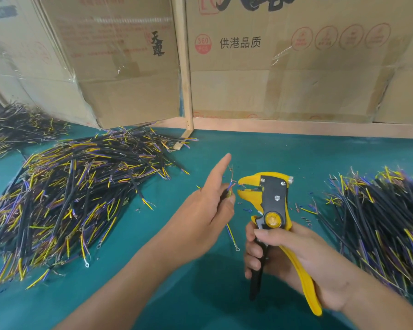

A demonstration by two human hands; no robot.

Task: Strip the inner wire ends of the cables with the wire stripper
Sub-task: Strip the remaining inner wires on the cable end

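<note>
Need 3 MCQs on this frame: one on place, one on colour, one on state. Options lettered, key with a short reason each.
1. Where does the largest cable pile lie on the green table?
A. On the person's left
B. In a cardboard box
C. Under the right hand

2. What colours is the wire stripper?
A. Red and white
B. Yellow and black
C. All blue

3. What is the left hand doing?
A. Resting flat and empty on the table
B. Holding a cable with its wire ends toward the stripper's head
C. Gripping the stripper's handles

Key:
1 A: the big heap spreads over the left of the table.
2 B: yellow head and handle, black plate and second handle.
3 B: the cable sits in its grip, index finger stretched out, while the right hand holds the stripper's handles.
</note>
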